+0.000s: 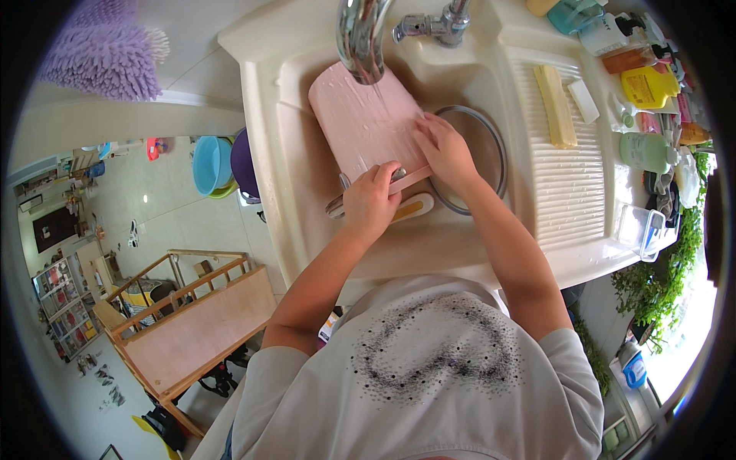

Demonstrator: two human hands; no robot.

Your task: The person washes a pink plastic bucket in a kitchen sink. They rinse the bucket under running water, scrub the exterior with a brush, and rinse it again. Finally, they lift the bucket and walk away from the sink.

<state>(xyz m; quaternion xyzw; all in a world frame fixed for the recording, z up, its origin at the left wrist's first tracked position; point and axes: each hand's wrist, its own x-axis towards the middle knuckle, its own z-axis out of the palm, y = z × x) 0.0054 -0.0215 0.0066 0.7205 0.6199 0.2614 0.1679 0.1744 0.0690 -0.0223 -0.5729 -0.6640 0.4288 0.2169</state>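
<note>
A wet pink container (368,121), seemingly a bin or bucket, lies on its side in the cream sink (345,253). Water runs onto it from the chrome faucet (361,43). My left hand (371,201) has its fingers curled at the near rim, by a shiny metal part (398,172); its exact grip is partly hidden. My right hand (443,146) rests on the container's right side near the rim, fingers bent against the surface. Below the rim lies a white and yellow object (415,207), perhaps a brush. A round metal-rimmed basin or lid (502,155) sits beside my right wrist.
Right of the basin is a ribbed washboard (569,195) with a folded yellow cloth (555,106) and a white bar (583,100). Several bottles (647,86) line the right edge, with a clear plastic box (641,230) nearer. Blue and purple tubs (213,165) stand at the left.
</note>
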